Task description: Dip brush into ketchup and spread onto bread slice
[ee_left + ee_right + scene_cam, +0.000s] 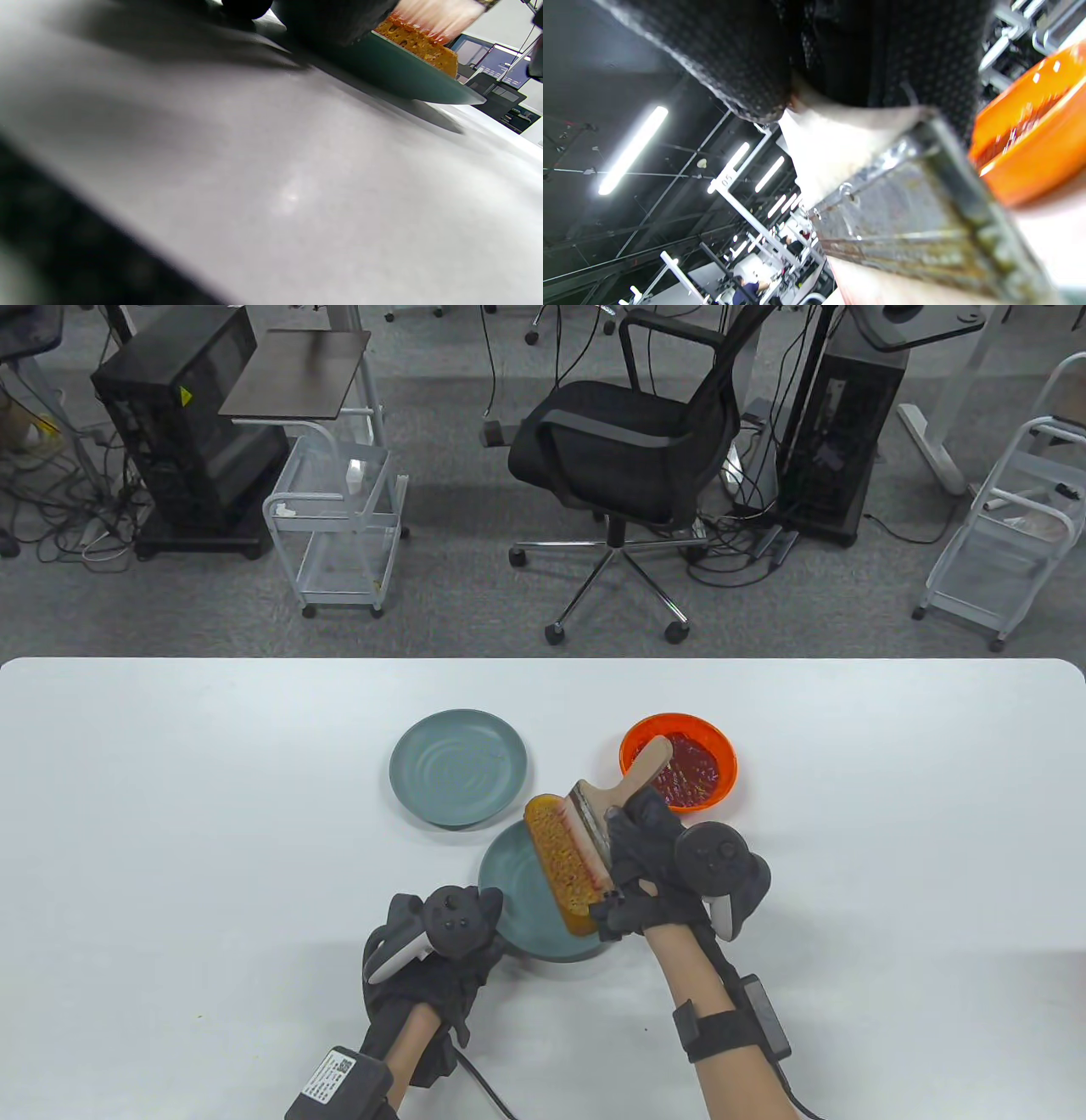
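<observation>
A bread slice [557, 861] smeared with ketchup lies on a teal plate [513, 899] near the table's front middle. My right hand [653, 869] grips a wide wooden-handled brush [615, 802], its bristles lying along the bread's right edge. An orange bowl of ketchup [679, 763] stands just behind the right hand. My left hand [441, 937] rests at the plate's left rim; its fingers are hidden under the tracker. In the left wrist view the plate [394, 67] and bread [420, 44] show at the top. In the right wrist view the brush ferrule [908, 220] and the bowl [1031, 144] show close up.
A second, empty teal plate [458, 768] sits behind and left of the bread plate. The white table [170, 831] spreads wide on both sides. An office chair [628, 449] and carts stand beyond the far edge.
</observation>
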A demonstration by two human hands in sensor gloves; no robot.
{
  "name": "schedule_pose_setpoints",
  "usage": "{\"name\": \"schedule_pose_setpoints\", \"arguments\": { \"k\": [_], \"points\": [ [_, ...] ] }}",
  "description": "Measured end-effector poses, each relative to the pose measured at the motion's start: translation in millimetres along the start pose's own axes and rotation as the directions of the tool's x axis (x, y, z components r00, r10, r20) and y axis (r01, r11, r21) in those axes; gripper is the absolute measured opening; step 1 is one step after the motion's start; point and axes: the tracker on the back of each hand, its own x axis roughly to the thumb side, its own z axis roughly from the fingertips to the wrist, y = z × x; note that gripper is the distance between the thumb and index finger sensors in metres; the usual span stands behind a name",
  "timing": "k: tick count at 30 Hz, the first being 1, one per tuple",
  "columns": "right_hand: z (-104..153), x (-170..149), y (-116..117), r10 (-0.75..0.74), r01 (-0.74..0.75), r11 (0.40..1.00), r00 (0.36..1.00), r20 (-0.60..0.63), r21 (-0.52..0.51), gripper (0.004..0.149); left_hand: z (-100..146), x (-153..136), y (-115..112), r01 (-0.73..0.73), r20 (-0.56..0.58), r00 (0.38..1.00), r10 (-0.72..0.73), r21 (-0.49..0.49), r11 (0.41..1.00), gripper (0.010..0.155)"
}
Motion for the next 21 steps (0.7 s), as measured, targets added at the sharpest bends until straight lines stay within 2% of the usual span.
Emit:
{"name": "schedule_pose_setpoints", "arguments": {
  "k": [5,7,10,12,15,17,20,21],
  "points": [
    [9,-8,1,-0.203,0.214,0.974,0.971,-0.126,0.074,0.048,0,1,0,0.009,-0.003,1.000,-0.008,0.003,1.000,0.058],
    [12,-10,4,-0.224,0.239,0.966,0.964,-0.145,0.097,0.048,0,1,0,0.009,-0.004,1.000,-0.009,0.004,1.000,0.058],
    [13,-17,5,-0.153,0.170,0.978,0.979,-0.133,0.124,0.048,0,-1,1,-0.006,-0.004,1.000,0.006,0.002,1.000,0.058],
    [12,-17,-2,-0.147,0.156,0.985,0.984,-0.103,0.079,0.049,0,-1,1,-0.007,-0.006,1.000,0.007,0.002,1.000,0.058],
    [10,-12,-19,-0.008,0.008,1.000,1.000,0.011,-0.005,0.048,0,0,0,0.001,-0.010,1.000,-0.001,0.006,1.000,0.058],
    [9,-13,-25,0.009,-0.008,0.999,1.000,0.027,-0.042,0.049,-1,0,1,-0.016,-0.014,1.000,0.016,0.000,1.000,0.058],
    [10,-20,-16,-0.251,0.254,0.967,0.964,-0.089,0.031,0.049,-1,-1,1,-0.031,-0.013,0.999,0.031,-0.003,1.000,0.058],
    [11,-20,-12,-0.279,0.284,0.958,0.954,-0.113,0.033,0.049,-1,0,1,-0.032,-0.012,0.999,0.032,-0.003,0.999,0.058]
  ]
}}
